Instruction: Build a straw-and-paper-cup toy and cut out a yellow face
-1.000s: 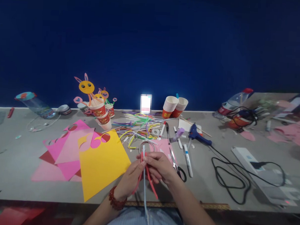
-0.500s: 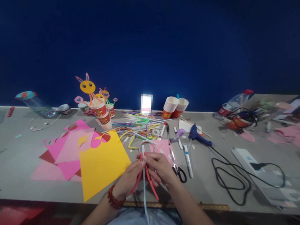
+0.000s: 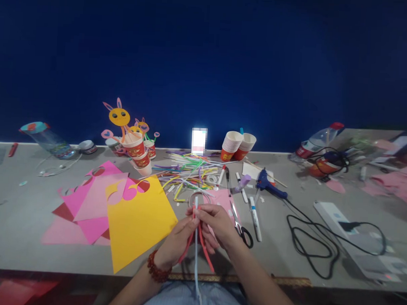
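My left hand (image 3: 178, 240) and my right hand (image 3: 217, 223) meet above the table's front, fingertips pinched together. Between them they grip a coral-red pipe cleaner (image 3: 207, 256), its two lengths spreading downward like an inverted V. A pale bluish-white stem (image 3: 196, 246) stands along its middle, its tip poking up past the fingers. Where its lower end stops over my clothes I cannot tell. Just beyond the fingertips lies a ring-shaped roll (image 3: 205, 195), partly hidden. Pink paper (image 3: 222, 196) and black-handled scissors (image 3: 243, 234) are beside my right hand.
Yellow card (image 3: 136, 230) and pink sheets (image 3: 96, 210) lie left. Behind the hands is a pile of coloured stems (image 3: 189, 170). Cups with bunny figures (image 3: 119, 117), stacked paper cups (image 3: 232, 142), markers (image 3: 255, 220), a blue glue gun (image 3: 269, 186) and a power strip (image 3: 355, 240) stand around.
Almost nothing differs. Both hands keep their pinch on the stems, with a very slight shift to the right in view.
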A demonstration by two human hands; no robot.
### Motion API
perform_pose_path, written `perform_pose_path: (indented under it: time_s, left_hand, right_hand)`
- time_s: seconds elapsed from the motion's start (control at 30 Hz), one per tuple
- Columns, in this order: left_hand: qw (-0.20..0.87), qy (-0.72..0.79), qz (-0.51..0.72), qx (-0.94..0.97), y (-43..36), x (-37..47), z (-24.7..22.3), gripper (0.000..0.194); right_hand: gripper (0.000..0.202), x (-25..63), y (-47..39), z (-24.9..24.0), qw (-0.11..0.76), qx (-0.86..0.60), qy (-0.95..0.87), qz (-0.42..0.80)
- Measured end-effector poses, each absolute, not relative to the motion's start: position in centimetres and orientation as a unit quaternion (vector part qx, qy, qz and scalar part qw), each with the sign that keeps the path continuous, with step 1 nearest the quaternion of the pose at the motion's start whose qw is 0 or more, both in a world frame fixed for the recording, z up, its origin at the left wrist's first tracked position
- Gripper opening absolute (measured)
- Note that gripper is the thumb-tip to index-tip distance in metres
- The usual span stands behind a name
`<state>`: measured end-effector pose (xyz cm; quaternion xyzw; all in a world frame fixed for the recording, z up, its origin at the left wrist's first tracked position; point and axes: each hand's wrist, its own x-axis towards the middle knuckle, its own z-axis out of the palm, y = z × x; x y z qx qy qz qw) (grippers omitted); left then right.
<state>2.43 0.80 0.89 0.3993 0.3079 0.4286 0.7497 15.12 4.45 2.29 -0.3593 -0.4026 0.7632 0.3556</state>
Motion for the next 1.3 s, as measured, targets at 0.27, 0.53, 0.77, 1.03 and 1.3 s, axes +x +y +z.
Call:
perform_pose_path:
  time_s: [0.27, 0.53, 0.77, 1.03, 1.3]
  left_hand:
    - [0.765, 0.291, 0.424, 0.388, 0.8, 2.0, 0.6, 0.051]
    - [0.770, 0.284, 0.434, 0.371, 0.8, 2.1, 0.5, 0.049]
    - [0.766, 0.291, 0.431, 0.378, 0.7, 2.2, 0.6, 0.053]
    - [0.782, 0.294, 0.450, 0.315, 0.8, 3.0, 0.6, 0.044]
    - [0.780, 0.306, 0.463, 0.289, 1.4, 3.0, 1.1, 0.032]
  right_hand:
    - [0.045, 15.1, 4.8, 1.8, 0.340, -0.347, -0.430, 0.761]
    - [0.044, 15.3, 4.9, 2.5, 0.333, -0.359, -0.442, 0.752]
    - [0.042, 15.5, 5.0, 2.4, 0.331, -0.362, -0.444, 0.750]
    - [0.050, 15.3, 4.8, 1.8, 0.342, -0.396, -0.421, 0.741]
    - [0.046, 15.4, 5.1, 1.0, 0.376, -0.425, -0.440, 0.696]
